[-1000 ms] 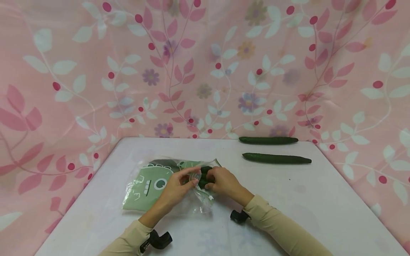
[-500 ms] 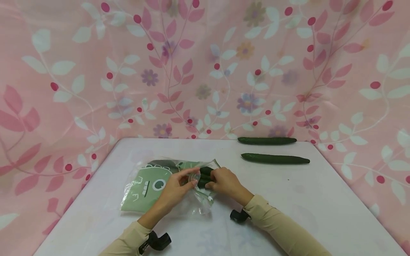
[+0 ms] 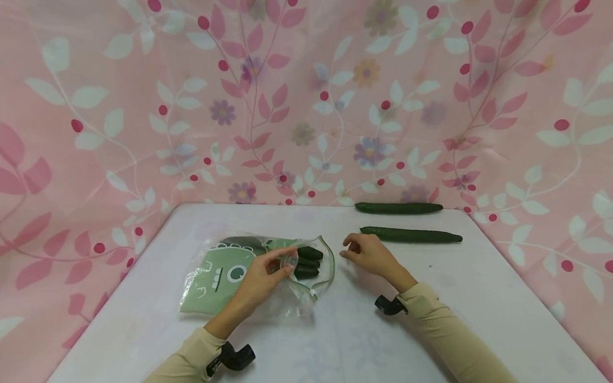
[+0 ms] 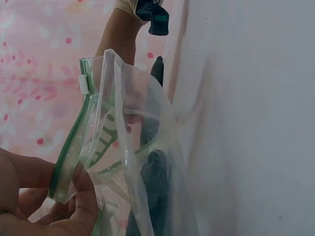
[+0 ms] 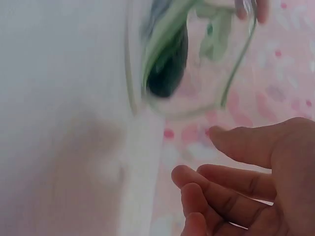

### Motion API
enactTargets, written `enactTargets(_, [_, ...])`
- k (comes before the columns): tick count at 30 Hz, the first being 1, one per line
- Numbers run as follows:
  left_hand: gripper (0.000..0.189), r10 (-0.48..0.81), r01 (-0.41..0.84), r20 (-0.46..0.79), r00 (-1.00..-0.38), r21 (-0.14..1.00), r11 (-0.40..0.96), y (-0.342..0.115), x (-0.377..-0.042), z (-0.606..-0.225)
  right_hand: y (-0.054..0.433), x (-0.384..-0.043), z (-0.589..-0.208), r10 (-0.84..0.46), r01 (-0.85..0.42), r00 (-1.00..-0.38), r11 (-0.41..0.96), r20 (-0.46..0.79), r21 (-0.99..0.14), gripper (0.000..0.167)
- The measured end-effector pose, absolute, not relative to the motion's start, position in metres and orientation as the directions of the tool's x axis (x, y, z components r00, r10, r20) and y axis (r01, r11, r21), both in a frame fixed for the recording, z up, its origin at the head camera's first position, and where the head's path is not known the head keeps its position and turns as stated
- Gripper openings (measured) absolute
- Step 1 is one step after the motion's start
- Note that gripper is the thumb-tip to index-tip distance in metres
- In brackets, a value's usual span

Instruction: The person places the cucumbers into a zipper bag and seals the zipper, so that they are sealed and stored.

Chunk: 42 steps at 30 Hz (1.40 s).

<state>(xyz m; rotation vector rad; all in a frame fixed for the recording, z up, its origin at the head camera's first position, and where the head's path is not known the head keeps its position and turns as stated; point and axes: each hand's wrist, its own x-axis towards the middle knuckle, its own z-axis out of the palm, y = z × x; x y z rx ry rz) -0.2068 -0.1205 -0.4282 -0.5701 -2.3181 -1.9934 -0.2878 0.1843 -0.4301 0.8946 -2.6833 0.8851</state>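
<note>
A clear plastic zip bag with a green one-eyed monster print and a green-edged mouth (image 3: 215,290) lies on the white-covered table (image 3: 431,314), its mouth towards the right. Inside that mouth rest dark green, slender cucumbers (image 3: 308,263), three of their ends showing side by side. A small white plastic slider (image 3: 313,292) sits on the near part of the bag's edging. The left hand (image 3: 258,279) reaches over the bag, its thumb and fingers pinching the green-edged rim; the left wrist view shows this grip closely. The right hand (image 3: 372,256) hovers just to the right of the bag, apart from it, with its fingers loosely bent and released. Beyond the bag and to its right lies a long, dark green cucumber (image 3: 416,235), just behind the right hand in the head view. Farther beyond the bag, near the table's far edge, a second long, dark green cucumber (image 3: 399,208) lies roughly parallel. Behind the bag and table hangs a pink fabric backdrop with leaves and flowers (image 3: 287,127).
</note>
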Motion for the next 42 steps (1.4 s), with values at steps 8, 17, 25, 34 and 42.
enactTargets(8, [0.044, 0.268, 0.288, 0.253, -0.929, 0.952, 0.099, -0.12, -0.207, -0.428, 0.25, -0.305, -0.421, -0.361, -0.513, -0.853, 0.719, 0.378, -0.47, 0.013])
enactTargets(17, [0.043, 0.278, 0.311, 0.272, -0.921, 0.944, 0.109, -0.121, -0.209, -0.426, 0.311, -0.322, -0.418, -0.238, -0.366, -0.917, 0.82, 0.32, -0.439, 0.024])
enactTargets(25, [0.043, 0.269, 0.306, 0.27, -0.925, 0.947, 0.102, -0.122, -0.207, -0.429, 0.348, -0.326, -0.422, -0.162, -0.278, -0.945, 0.855, 0.283, -0.439, 0.028])
enactTargets(34, [0.043, 0.264, 0.296, 0.262, -0.928, 0.95, 0.1, -0.125, -0.207, -0.428, 0.384, -0.328, -0.428, -0.141, -0.259, -0.941, 0.885, 0.309, -0.387, 0.035])
enactTargets(42, [0.043, 0.277, 0.302, 0.267, -0.923, 0.949, 0.093, -0.125, -0.207, -0.43, 0.405, -0.33, -0.438, -0.152, -0.256, -0.946, 0.892, 0.286, -0.373, 0.044])
